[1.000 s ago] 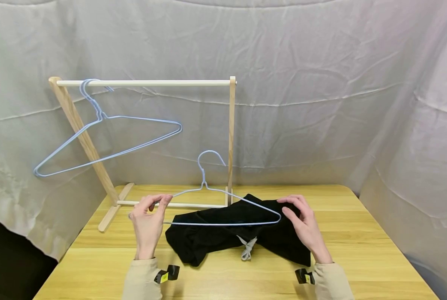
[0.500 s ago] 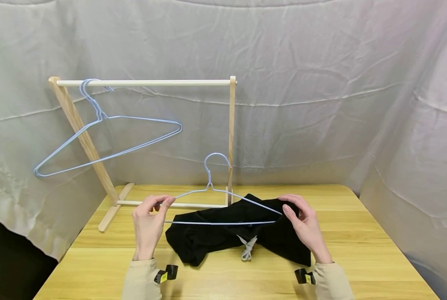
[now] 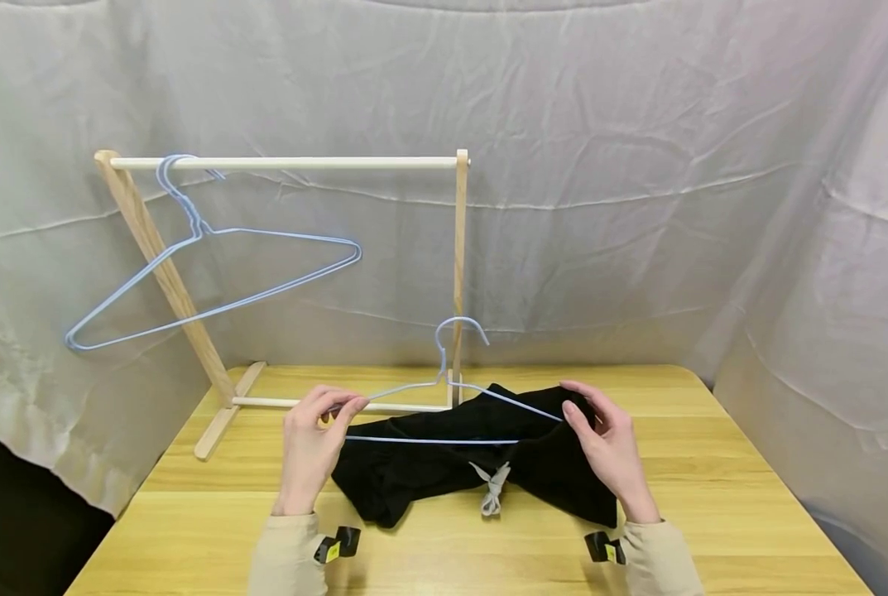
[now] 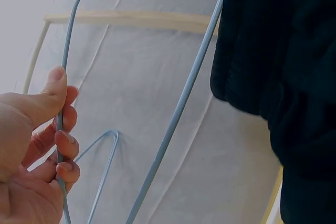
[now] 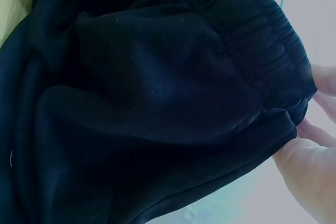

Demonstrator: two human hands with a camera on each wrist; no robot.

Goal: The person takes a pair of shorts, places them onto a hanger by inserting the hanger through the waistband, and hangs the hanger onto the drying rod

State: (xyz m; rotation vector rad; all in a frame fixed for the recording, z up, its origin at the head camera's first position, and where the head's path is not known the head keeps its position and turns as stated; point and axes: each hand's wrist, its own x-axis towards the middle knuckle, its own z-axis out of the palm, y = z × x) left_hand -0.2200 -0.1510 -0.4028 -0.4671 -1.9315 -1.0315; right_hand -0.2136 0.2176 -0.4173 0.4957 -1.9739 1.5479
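My left hand (image 3: 311, 451) grips a light blue wire hanger (image 3: 429, 440) by its left shoulder, hook upward; in the left wrist view the thumb and curled fingers (image 4: 67, 145) wrap its wire. Black shorts (image 3: 563, 488) with a grey drawstring (image 3: 492, 490) lie bunched on the table. At their right end, my right hand (image 3: 611, 451) pinches the waistband and holds it up. The hanger's right end is hidden inside the waist opening. In the right wrist view the gathered elastic waistband (image 5: 262, 40) reaches the thumb and fingertips.
Behind on the left stands a wooden clothes rack (image 3: 458, 248) with a white top rail (image 3: 324, 163). More blue hangers (image 3: 213, 312) hang at the rail's left end. Grey curtain (image 3: 637, 207) surrounds the wooden table (image 3: 719, 497).
My left hand has moved right with the hanger, whose right end has slid from in front of the shorts into the waist opening. The right hand stays nearly in place at the waistband.
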